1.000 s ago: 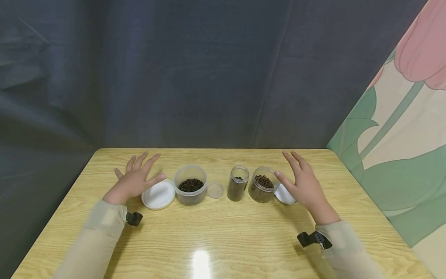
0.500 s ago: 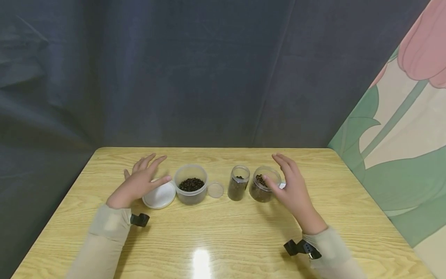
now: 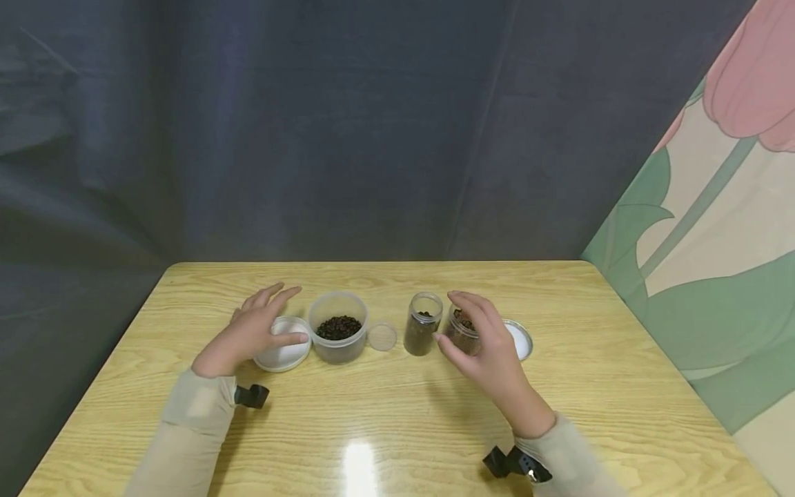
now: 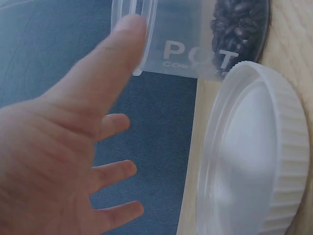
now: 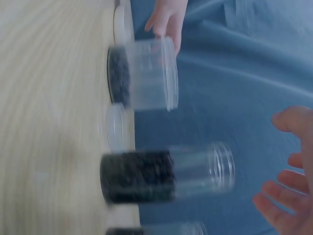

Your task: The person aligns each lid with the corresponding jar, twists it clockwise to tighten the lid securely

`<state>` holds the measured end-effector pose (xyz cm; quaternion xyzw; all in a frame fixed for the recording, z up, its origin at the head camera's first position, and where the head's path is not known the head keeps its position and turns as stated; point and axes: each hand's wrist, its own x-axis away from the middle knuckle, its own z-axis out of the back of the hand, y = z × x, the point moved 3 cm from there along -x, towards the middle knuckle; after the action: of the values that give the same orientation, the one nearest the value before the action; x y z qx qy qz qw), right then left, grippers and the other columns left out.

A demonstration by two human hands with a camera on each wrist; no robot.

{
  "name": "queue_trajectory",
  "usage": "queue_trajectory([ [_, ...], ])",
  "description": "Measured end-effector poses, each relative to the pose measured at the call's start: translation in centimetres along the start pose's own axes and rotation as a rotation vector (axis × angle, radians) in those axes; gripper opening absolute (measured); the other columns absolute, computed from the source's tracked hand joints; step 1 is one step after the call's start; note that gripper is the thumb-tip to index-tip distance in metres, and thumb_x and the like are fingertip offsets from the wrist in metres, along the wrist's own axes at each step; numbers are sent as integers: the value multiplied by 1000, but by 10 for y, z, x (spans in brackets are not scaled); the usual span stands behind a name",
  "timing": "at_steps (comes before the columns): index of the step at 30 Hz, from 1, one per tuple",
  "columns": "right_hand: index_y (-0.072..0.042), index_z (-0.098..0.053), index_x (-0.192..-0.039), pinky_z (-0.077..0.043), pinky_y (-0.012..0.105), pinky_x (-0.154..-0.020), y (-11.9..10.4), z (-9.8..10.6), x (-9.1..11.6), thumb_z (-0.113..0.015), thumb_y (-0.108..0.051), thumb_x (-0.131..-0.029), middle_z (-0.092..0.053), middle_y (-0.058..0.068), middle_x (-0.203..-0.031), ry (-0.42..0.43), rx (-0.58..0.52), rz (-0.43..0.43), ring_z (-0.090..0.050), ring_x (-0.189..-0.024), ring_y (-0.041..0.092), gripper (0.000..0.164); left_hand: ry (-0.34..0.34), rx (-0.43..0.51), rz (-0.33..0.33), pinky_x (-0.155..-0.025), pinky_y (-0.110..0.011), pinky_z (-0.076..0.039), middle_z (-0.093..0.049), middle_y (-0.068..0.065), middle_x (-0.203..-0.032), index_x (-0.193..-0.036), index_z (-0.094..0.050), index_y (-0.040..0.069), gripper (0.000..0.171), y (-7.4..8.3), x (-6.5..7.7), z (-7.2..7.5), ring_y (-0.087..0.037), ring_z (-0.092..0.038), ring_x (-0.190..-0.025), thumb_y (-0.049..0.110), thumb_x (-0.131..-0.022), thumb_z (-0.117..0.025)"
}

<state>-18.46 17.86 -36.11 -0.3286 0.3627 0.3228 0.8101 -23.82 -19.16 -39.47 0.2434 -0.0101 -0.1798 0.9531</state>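
Observation:
My left hand [image 3: 251, 335] hovers over a white ribbed lid [image 4: 244, 161], fingers spread and holding nothing. Beside it stands a wide clear tub [image 3: 338, 351] printed "POT", part filled with dark beans [image 3: 338, 328]; the left thumb [image 4: 112, 63] appears in front of the tub's rim in the left wrist view. My right hand [image 3: 491, 352] has thumb and fingers apart near a tall clear jar [image 5: 166, 176] of dark beans, with a gap between them in the right wrist view. That hand partly hides a squat clear jar [image 3: 461, 338] of brown pellets or beans.
A small clear lid [image 3: 381, 337] lies between the tub and the tall jar. Another white lid [image 3: 520, 339] lies right of the squat jar. The wooden table [image 3: 373, 407] meets a dark curtain [image 3: 348, 138] behind and a flowered panel [image 3: 714, 276] at right.
My right hand has moved left, from beside the right-hand lid to over the squat jar, uncovering that lid. My left hand has shifted slightly right and lower over its lid.

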Motion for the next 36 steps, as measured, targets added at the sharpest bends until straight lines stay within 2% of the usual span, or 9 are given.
queue_trajectory([
  [4, 3, -59, -133, -53, 20, -95, -5, -9, 2, -65, -44, -98, -61, 17, -130, -36, -61, -26, -62, -109, 34, 59, -17, -8, -10, -103, -86, -20, -23, -33, -159, -156, -36, 7, 93, -1, -2, -3, -62, -23, -140, 47, -84, -81],
  [7, 4, -58, -134, -60, 29, -87, -9, -17, 5, -78, -28, -92, -61, 17, -132, -83, -117, -52, -65, -105, 33, 57, -31, -13, -9, -102, -85, -22, -23, -33, -158, -155, -37, 6, 93, -2, -3, -7, -63, -24, -138, 45, -83, -82],
  [10, 4, -57, -136, -61, 36, -89, -13, -25, 7, -85, -10, -82, -60, 16, -134, -128, -158, -90, -65, -109, 33, 62, -50, -11, -15, -103, -85, -23, -25, -34, -157, -154, -38, 5, 92, -2, -3, -10, -64, -24, -138, 43, -83, -84],
  [12, 3, -57, -136, -60, 39, -92, -16, -30, 8, -85, -5, -78, -60, 16, -134, -150, -185, -117, -64, -111, 33, 65, -62, -8, -20, -103, -84, -24, -25, -35, -157, -154, -39, 5, 92, -2, -2, -12, -64, -25, -138, 42, -83, -84],
  [14, 2, -56, -138, -58, 40, -96, -19, -34, 8, -85, -6, -79, -59, 15, -136, -171, -208, -146, -62, -116, 33, 66, -69, -5, -22, -103, -84, -25, -25, -35, -157, -154, -39, 5, 92, -2, -2, -13, -64, -25, -137, 42, -83, -84],
  [20, -3, -54, -142, -58, 42, -95, -23, -44, 9, -84, -14, -83, -59, 14, -139, -248, -237, -252, -65, -111, 34, 67, -77, -15, -21, -103, -83, -26, -25, -34, -157, -153, -40, 6, 91, -2, -2, -14, -64, -26, -136, 41, -82, -85],
  [23, -5, -51, -145, -58, 40, -96, -24, -51, 10, -83, -16, -85, -57, 14, -141, -299, -259, -312, -64, -115, 33, 69, -86, -11, -20, -104, -82, -26, -25, -35, -157, -153, -40, 5, 91, -2, -2, -14, -64, -26, -137, 38, -82, -85],
  [28, -2, -47, -147, -55, 39, -100, -24, -64, 10, -84, -15, -84, -54, 16, -144, -360, -337, -406, -57, -127, 31, 74, -99, -4, -22, -104, -81, -27, -26, -37, -155, -152, -42, 3, 91, -1, -2, -14, -66, -26, -135, 35, -80, -87],
  [36, 3, -43, -149, -53, 40, -104, -19, -82, 10, -85, -13, -84, -49, 21, -148, -388, -435, -490, -53, -132, 36, 79, -132, -11, 6, -102, -81, -30, -27, -36, -156, -152, -41, 4, 93, -3, -3, -18, -65, -26, -137, 37, -79, -88],
])
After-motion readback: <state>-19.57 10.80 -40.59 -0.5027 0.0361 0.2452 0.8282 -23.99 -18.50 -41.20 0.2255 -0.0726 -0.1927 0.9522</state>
